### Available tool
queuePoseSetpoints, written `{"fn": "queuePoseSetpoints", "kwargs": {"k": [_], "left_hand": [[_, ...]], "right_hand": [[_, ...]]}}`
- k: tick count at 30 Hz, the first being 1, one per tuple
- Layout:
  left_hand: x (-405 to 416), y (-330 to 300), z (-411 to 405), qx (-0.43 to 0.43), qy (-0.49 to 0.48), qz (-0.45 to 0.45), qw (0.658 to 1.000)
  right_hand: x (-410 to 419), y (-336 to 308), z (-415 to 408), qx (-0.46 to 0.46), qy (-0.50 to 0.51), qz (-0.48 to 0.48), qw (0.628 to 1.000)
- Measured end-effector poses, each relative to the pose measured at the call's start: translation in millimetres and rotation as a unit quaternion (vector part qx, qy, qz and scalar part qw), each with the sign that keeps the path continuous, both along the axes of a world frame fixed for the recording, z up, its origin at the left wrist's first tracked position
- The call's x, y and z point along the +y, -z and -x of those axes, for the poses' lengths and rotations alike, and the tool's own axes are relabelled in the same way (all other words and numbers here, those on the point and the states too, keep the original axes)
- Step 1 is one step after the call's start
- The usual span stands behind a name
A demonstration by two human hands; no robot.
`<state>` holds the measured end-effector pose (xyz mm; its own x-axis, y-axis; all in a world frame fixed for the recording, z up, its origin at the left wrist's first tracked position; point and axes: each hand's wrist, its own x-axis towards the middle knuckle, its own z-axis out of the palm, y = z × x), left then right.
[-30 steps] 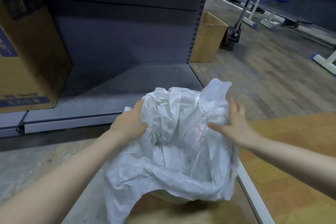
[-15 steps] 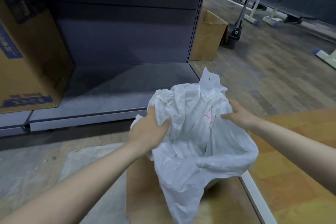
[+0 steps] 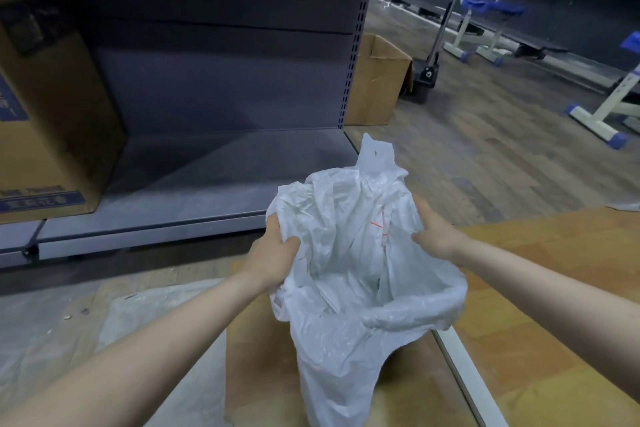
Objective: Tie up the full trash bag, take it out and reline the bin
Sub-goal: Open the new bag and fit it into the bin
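I have the thin white crinkled plastic bag (image 3: 349, 253) up off the floor between both hands. My left hand (image 3: 273, 255) has its grip closed on a bunch of the rim at the left side, thumb pressed into the film. My right hand (image 3: 434, 232) holds the opposite edge with fingers curled into the plastic — how much it has gathered I cannot tell, since the fingertips are hidden behind the bag.

A second ago the bag sat lower and wider, its mouth spread and my right hand laid flat against it with fingers open. Half a second ago I had both sides in hand. Now the bag hangs longer below my hands, its tail trailing down toward the brown cardboard sheet (image 3: 256, 357) on the floor, and one handle loop (image 3: 375, 152) stands up at the far side. The mouth has narrowed at the back but gapes at the near right, where the rim (image 3: 415, 308) rolls outward.

I judge this to be the relining step — opening a bag to fit a bin, not tying a full one, because it looks light and empty. No bin shows. The grey metal shelf (image 3: 214, 163) and the tan cardboard box (image 3: 45, 121) have slid a little in view as my head moved.
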<state>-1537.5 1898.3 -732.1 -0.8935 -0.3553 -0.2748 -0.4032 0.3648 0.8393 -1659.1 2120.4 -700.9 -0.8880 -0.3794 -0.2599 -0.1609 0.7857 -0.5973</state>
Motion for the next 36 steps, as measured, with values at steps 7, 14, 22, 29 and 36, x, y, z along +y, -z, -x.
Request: {"fn": "queuePoseSetpoints", "kwargs": {"k": [7, 14, 22, 29, 36], "left_hand": [[3, -6, 8, -0.051, 0.022, 0.115, 0.992], [23, -29, 12, -0.052, 0.037, 0.527, 0.848], [33, -22, 13, -0.088, 0.061, 0.427, 0.898], [41, -21, 13, -0.09, 0.053, 0.44, 0.892], [37, -21, 11, -0.075, 0.053, 0.492, 0.865]], "right_hand": [[5, 7, 4, 0.105, -0.027, -0.172, 0.979], [13, -8, -1, 0.263, -0.06, -0.282, 0.921], [24, 1, 1, 0.212, -0.102, -0.297, 0.925], [32, 9, 6, 0.214, -0.109, -0.269, 0.933], [32, 14, 5, 0.237, -0.081, -0.251, 0.935]]}}
